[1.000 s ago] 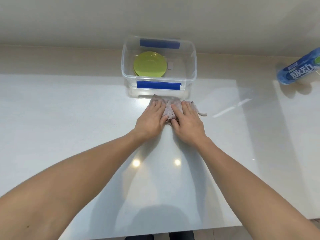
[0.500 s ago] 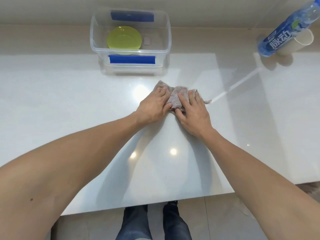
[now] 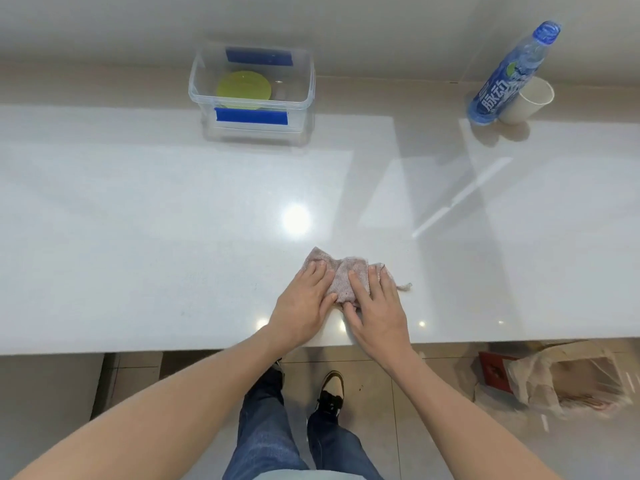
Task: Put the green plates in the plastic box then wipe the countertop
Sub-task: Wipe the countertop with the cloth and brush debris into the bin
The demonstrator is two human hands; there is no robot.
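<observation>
A crumpled grey-pink cloth (image 3: 341, 275) lies on the white countertop (image 3: 138, 220) close to its front edge. My left hand (image 3: 304, 303) presses flat on the cloth's left part. My right hand (image 3: 377, 306) presses flat on its right part, fingers straight. At the back stands a clear plastic box (image 3: 207, 95) with blue clips, and the green plates (image 3: 243, 89) lie stacked inside it.
A blue-labelled water bottle (image 3: 505, 77) and a white cup (image 3: 530, 100) stand at the back right by the wall. Below the counter edge are my legs and shoes, plus a red box and plastic bags (image 3: 540, 379) on the tiled floor at right.
Both hands have dragged the cloth from just in front of the box back toward the counter's front edge. The box and plates stayed put.
</observation>
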